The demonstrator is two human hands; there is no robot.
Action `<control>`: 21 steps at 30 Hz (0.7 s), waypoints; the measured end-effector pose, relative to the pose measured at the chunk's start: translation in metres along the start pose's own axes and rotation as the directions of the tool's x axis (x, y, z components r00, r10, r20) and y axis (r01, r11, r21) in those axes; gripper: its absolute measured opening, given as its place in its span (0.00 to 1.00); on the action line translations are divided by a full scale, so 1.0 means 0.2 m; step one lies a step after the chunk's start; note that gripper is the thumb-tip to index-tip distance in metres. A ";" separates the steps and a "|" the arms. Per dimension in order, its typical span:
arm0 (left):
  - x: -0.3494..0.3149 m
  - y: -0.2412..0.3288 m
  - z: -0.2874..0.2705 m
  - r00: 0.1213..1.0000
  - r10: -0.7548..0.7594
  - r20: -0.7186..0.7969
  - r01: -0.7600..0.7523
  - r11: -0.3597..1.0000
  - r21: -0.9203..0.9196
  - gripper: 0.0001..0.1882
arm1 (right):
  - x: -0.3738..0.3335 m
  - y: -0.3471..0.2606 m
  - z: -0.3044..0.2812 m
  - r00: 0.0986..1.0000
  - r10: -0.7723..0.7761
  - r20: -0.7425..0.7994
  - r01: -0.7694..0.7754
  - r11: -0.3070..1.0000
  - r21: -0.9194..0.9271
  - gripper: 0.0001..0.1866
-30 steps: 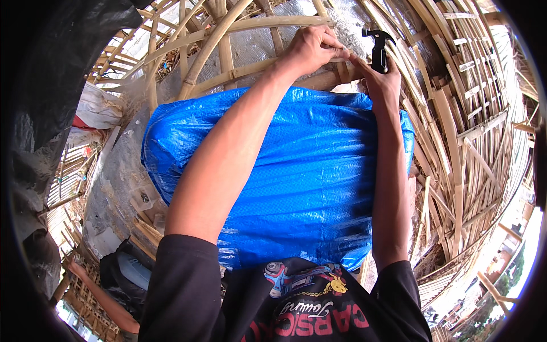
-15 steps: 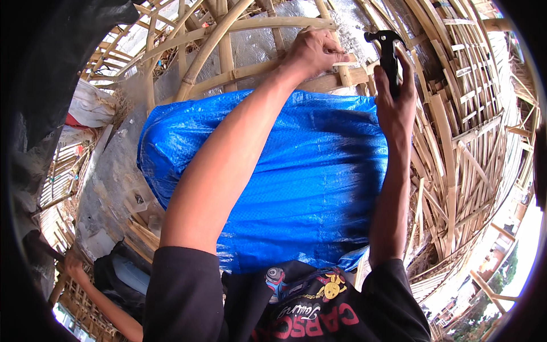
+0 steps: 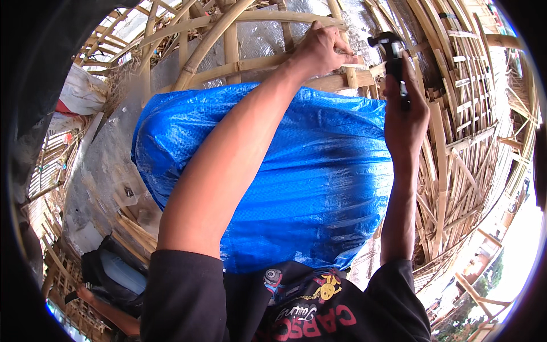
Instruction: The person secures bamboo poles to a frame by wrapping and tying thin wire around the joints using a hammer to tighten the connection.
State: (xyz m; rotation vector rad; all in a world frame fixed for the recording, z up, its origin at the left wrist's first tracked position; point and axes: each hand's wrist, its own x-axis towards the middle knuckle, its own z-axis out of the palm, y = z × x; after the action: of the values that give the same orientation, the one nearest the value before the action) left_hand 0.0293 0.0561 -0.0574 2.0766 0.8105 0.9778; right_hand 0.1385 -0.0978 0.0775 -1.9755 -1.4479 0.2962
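Note:
My right hand [image 3: 407,117] grips a black claw hammer [image 3: 392,57], its head raised just right of the bamboo frame. My left hand [image 3: 320,52] is closed, thumb and fingers pinched together over a crossing of the bamboo lattice [image 3: 268,62]. What the fingertips pinch is too small to make out. Under them lies the end of a pale split-bamboo strip [image 3: 352,65], beside an upright slat. A crinkled blue tarpaulin [image 3: 307,165] spreads below both forearms, between my body and the lattice.
Stacked bamboo lattice panels [image 3: 456,131] fill the right side. Grey concrete floor [image 3: 105,165] shows at left, with loose bamboo pieces [image 3: 134,231] on it. At lower left is another person's hand [image 3: 85,294], near dark clothing. A white sack [image 3: 82,91] lies at far left.
The hammer and my right hand have shifted slightly right and tilted. My left hand stays pinched at the same lattice crossing. The other person's hand at lower left has moved lower.

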 end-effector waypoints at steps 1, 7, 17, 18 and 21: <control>0.00 0.00 0.01 1.000 -0.019 -0.010 0.019 1.000 -0.007 0.20 | -0.02 -0.01 0.01 0.998 0.006 -0.066 0.000 0.996 0.092 0.24; 0.00 0.01 -0.02 1.000 -0.026 -0.017 0.026 0.999 0.025 0.21 | -0.04 0.07 0.05 0.999 -0.009 0.034 0.011 0.998 -0.058 0.22; 0.01 0.03 -0.05 0.989 -0.101 0.106 0.111 0.989 -0.097 0.23 | -0.01 0.01 0.05 0.983 -0.144 -0.111 0.148 0.988 0.034 0.23; 0.01 0.03 -0.03 0.993 -0.097 0.066 0.099 0.995 -0.017 0.23 | 0.00 0.02 0.07 0.940 -0.247 -0.235 0.258 0.966 0.017 0.22; 0.02 0.02 -0.03 0.989 -0.119 0.089 0.117 0.993 0.021 0.24 | -0.02 0.03 0.06 0.990 -0.056 0.127 0.085 0.968 -0.237 0.23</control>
State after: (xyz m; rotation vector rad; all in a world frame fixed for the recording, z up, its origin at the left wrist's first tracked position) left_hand 0.0280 0.0579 -0.0498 2.0453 0.8858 0.8104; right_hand 0.1358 -0.0982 0.0641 -2.1229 -1.6958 0.2174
